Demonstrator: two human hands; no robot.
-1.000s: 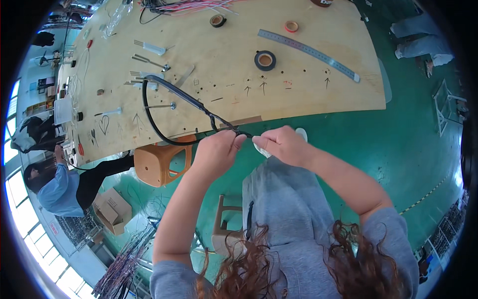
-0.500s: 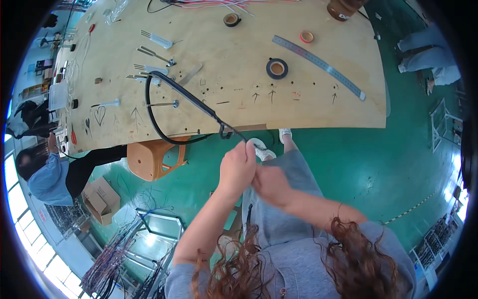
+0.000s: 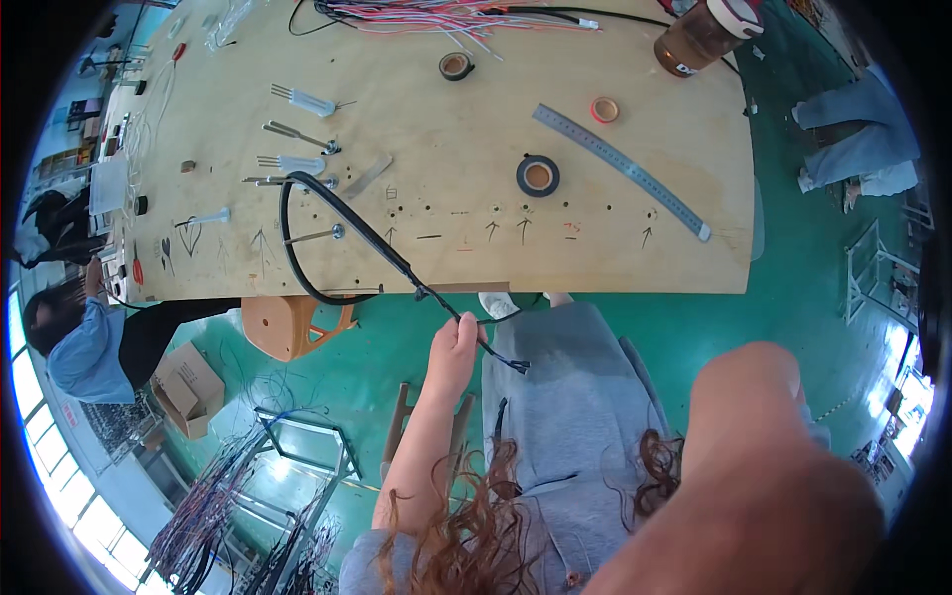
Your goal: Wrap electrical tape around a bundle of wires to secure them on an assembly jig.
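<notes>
My left hand (image 3: 454, 349) is closed round a black cable (image 3: 362, 230) close to its free end. Beyond my fist, short thin tails (image 3: 511, 363) stick out over my lap. From my hand the cable runs up to the left over the board and bends back in a loop around metal pegs (image 3: 322, 235). My right arm (image 3: 749, 426) is raised very near the camera, its bent elbow showing at the lower right. The right hand itself cannot be seen.
On the wooden board (image 3: 635, 263) lie a steel ruler (image 3: 625, 171), a black tape roll (image 3: 537, 176), a smaller dark roll (image 3: 455, 66), a red-edged roll (image 3: 605, 110) and several wires (image 3: 426, 14). A brown bottle (image 3: 694, 45) stands far right. A person (image 3: 89, 347) sits left by an orange stool (image 3: 283, 327).
My hands have come apart. The left stays on the cable, lower and further left, while my right has left it and that arm has swung up toward the camera. The cable's tails now show.
</notes>
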